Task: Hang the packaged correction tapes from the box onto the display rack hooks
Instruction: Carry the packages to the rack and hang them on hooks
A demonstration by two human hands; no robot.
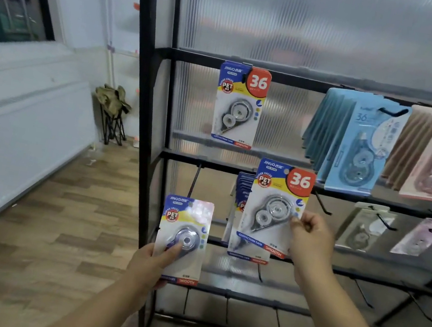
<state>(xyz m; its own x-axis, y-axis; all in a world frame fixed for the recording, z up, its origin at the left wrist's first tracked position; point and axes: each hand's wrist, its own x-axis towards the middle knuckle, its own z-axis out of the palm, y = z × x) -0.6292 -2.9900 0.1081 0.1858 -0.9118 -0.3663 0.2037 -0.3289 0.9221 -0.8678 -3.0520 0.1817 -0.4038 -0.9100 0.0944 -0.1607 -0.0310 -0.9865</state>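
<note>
The black display rack (140, 95) fills the right of your view, its rails running off from the left post, and the wood-pattern floor (58, 223) spreads out to its left. On the top rail, towards the right end, a thick row of light blue packs (353, 145) hangs just beside a row of beige and pink packs (430, 157). Near the left end of that same rail a single correction tape pack (238, 107) hangs straight down on its own.

On the middle rail a stack of matching packs (241, 195) hangs behind the one you are holding up. A bare hook (194, 179) slants down to the left of the stack.

Your hands are apart, each clamped on one pack. Your right hand (310, 240) pinches the right edge of the raised pack (272, 209), which tilts slightly, with its top edge over the middle rail. You cannot tell whether its hole is on a hook. Your left hand (149, 266) grips the lower pack (183, 237) from below, thumb on the clear bubble, close to the left post of the rack.

A folding stool (112, 113) stands against the far wall.
</note>
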